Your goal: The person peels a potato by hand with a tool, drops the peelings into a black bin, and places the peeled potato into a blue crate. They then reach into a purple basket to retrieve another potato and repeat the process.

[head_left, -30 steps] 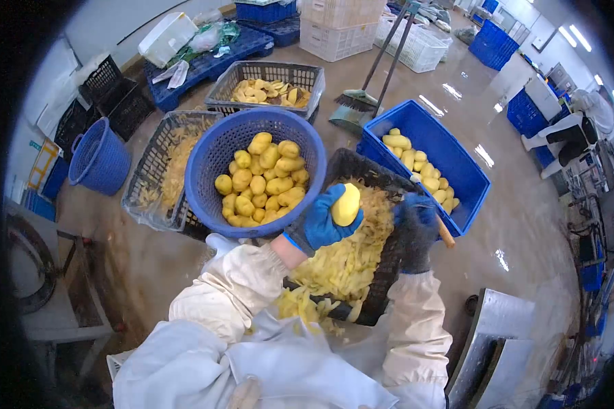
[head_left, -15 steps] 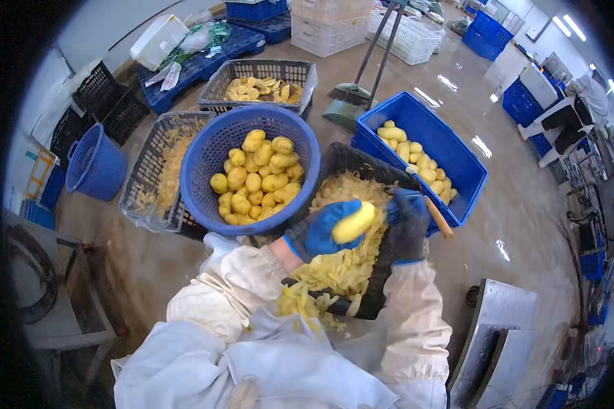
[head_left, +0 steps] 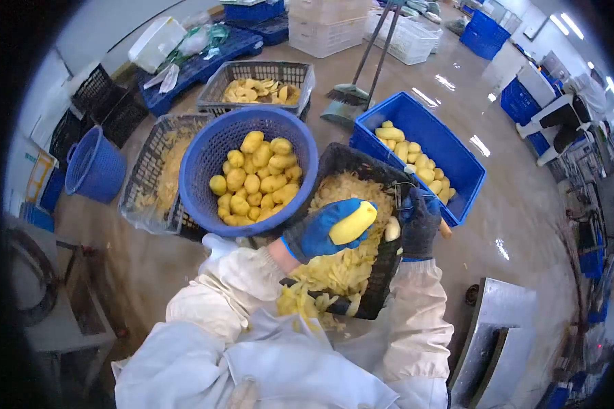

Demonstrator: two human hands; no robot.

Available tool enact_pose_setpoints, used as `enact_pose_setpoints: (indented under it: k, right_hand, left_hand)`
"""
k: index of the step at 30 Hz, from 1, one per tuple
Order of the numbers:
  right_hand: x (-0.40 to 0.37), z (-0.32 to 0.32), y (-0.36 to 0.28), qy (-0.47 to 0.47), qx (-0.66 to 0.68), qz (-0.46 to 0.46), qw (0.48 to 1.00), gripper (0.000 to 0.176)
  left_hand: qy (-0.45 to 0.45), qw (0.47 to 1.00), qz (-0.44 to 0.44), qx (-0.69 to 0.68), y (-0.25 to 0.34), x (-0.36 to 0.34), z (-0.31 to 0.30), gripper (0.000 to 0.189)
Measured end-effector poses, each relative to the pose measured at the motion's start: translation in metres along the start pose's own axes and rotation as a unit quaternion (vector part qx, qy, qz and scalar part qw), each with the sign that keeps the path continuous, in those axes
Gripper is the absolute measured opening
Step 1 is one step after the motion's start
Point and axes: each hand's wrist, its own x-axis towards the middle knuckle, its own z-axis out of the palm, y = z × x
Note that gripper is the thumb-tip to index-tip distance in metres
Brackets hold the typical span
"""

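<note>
My left hand point(head_left: 324, 228), in a blue glove, is closed around a yellow potato point(head_left: 354, 223) whose upper side looks peeled and smooth. To its right, my dark-gloved right hand point(head_left: 419, 221) grips a peeler; its wooden handle point(head_left: 445, 229) sticks out past the palm, and a thin metal head shows near the fingertips. A gap separates peeler and potato. A pale piece of peel point(head_left: 392, 229) shows between the hands. Below them stands a black crate point(head_left: 378, 290) heaped with potato peelings point(head_left: 344, 266), some spilling over its near edge.
A round blue basket point(head_left: 192, 170) of potatoes stands at left, a blue bin point(head_left: 467, 180) with peeled potatoes at right. Crates of peelings point(head_left: 167, 167) and cut pieces point(head_left: 259, 91) lie behind. A broom and dustpan point(head_left: 344, 102) stand beyond. Another person point(head_left: 566, 116) is at far right.
My right hand has moved slightly right, away from the potato, and turned, so less of the handle shows. A pale piece of peel now appears between the hands. The left hand stays nearly in place.
</note>
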Motion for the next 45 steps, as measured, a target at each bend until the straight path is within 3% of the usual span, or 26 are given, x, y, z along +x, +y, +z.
enact_pose_setpoints:
  k: [1,3,4,5,6,8,10,11,14,15,16,17,19,20,21,23,26,28,29,32,35,38,39,40,42,45]
  right_hand:
    - [-0.004,0.005,-0.012,0.006,0.001,-0.002,1.000,0.006]
    - [-0.019,0.018,-0.045,-0.114,0.192,0.266,0.938,0.004]
    - [-0.014,0.012,-0.030,-0.108,0.195,0.271,0.937,0.004]
    - [0.001,-0.001,-0.002,-0.085,-0.006,0.050,0.995,0.004]
    - [0.011,-0.012,0.016,-0.055,-0.208,-0.176,0.961,0.005]
    - [0.005,-0.009,0.012,-0.047,-0.262,-0.184,0.946,0.008]
    - [-0.022,0.018,-0.003,-0.096,0.191,0.084,0.973,0.010]
    - [-0.013,0.003,-0.002,-0.140,0.152,0.216,0.954,0.011]
    - [0.014,-0.010,0.002,0.022,0.096,0.048,0.994,0.012]
    - [0.016,-0.016,-0.001,-0.026,-0.095,-0.048,0.994,0.012]
    - [0.007,-0.012,-0.013,-0.031,-0.094,-0.052,0.994,0.012]
    - [-0.012,-0.002,-0.029,-0.086,0.053,0.072,0.992,0.012]
    - [-0.042,0.020,-0.037,-0.138,0.197,0.196,0.951,0.012]
    - [-0.055,0.031,-0.033,-0.204,0.131,0.125,0.962,0.013]
    - [-0.063,0.036,-0.030,-0.267,0.064,0.052,0.960,0.013]
    - [-0.048,0.028,-0.030,-0.222,0.094,0.125,0.962,0.014]
    - [-0.015,0.007,-0.010,-0.114,0.151,0.220,0.957,0.015]
    - [0.001,-0.004,0.012,-0.025,-0.049,-0.034,0.998,0.013]
    - [-0.001,-0.003,0.010,-0.021,-0.048,-0.034,0.998,0.013]
    - [-0.017,0.011,-0.035,-0.086,0.187,0.211,0.955,0.009]
    - [-0.049,0.037,-0.045,-0.238,0.053,0.098,0.965,0.011]
    - [-0.012,0.011,-0.010,-0.079,0.124,0.189,0.971,0.009]
    - [0.003,-0.004,0.020,-0.066,-0.184,-0.131,0.972,0.010]
    - [0.004,-0.004,0.014,-0.066,-0.184,-0.133,0.972,0.010]
    - [0.002,0.002,-0.006,0.000,0.271,0.105,0.957,0.009]
    - [-0.041,0.030,-0.017,-0.184,0.237,0.156,0.941,0.011]
  left_hand:
    - [0.026,0.995,0.036,0.092,0.004,-0.002,0.009,0.043]
    - [0.013,0.956,0.108,0.271,0.006,0.004,0.003,0.042]
    - [0.014,0.957,0.101,0.272,0.003,0.001,0.007,0.042]
    - [0.030,0.966,0.105,0.236,-0.002,-0.002,0.016,0.042]
    - [0.045,0.972,0.112,0.201,-0.004,-0.002,0.022,0.041]
    - [0.055,0.960,0.110,0.253,0.007,-0.002,0.020,0.041]
    - [0.073,0.945,0.108,0.299,0.007,-0.002,0.017,0.042]
    - [0.045,0.969,0.099,0.220,0.003,0.000,0.014,0.043]
    - [-0.002,0.999,0.037,-0.001,0.000,0.006,0.005,0.047]
    - [-0.012,0.997,0.042,-0.056,0.003,0.007,0.005,0.047]
    - [-0.021,0.992,0.047,-0.112,0.005,0.007,0.006,0.048]
    - [-0.021,0.992,0.051,-0.112,0.005,0.003,0.010,0.048]
    - [0.086,0.893,0.244,0.369,0.001,-0.006,0.017,0.049]
    - [0.088,0.893,0.242,0.368,0.003,-0.003,0.008,0.049]
    - [0.081,0.961,0.156,0.215,0.006,0.004,-0.007,0.049]
    - [0.016,0.998,0.044,-0.034,0.003,0.007,-0.002,0.047]
    - [0.031,0.998,0.010,-0.056,-0.006,0.008,-0.005,0.045]
    - [0.021,0.998,0.012,-0.051,-0.006,0.007,0.000,0.045]
    - [0.011,0.999,0.019,-0.046,-0.004,0.007,0.002,0.045]
    - [0.049,0.993,0.076,-0.069,0.001,0.010,-0.002,0.045]
    - [0.059,0.992,0.043,-0.107,0.005,0.008,-0.007,0.045]
    - [0.071,0.996,0.045,-0.037,-0.006,0.008,-0.006,0.046]
    - [0.031,0.994,0.065,0.088,-0.004,0.005,-0.006,0.049]
    - [0.029,0.993,0.066,0.089,-0.004,0.007,-0.006,0.049]
    - [0.025,0.995,0.040,-0.086,0.001,0.013,-0.010,0.049]
    - [0.032,0.987,0.046,-0.153,0.007,0.014,-0.021,0.048]
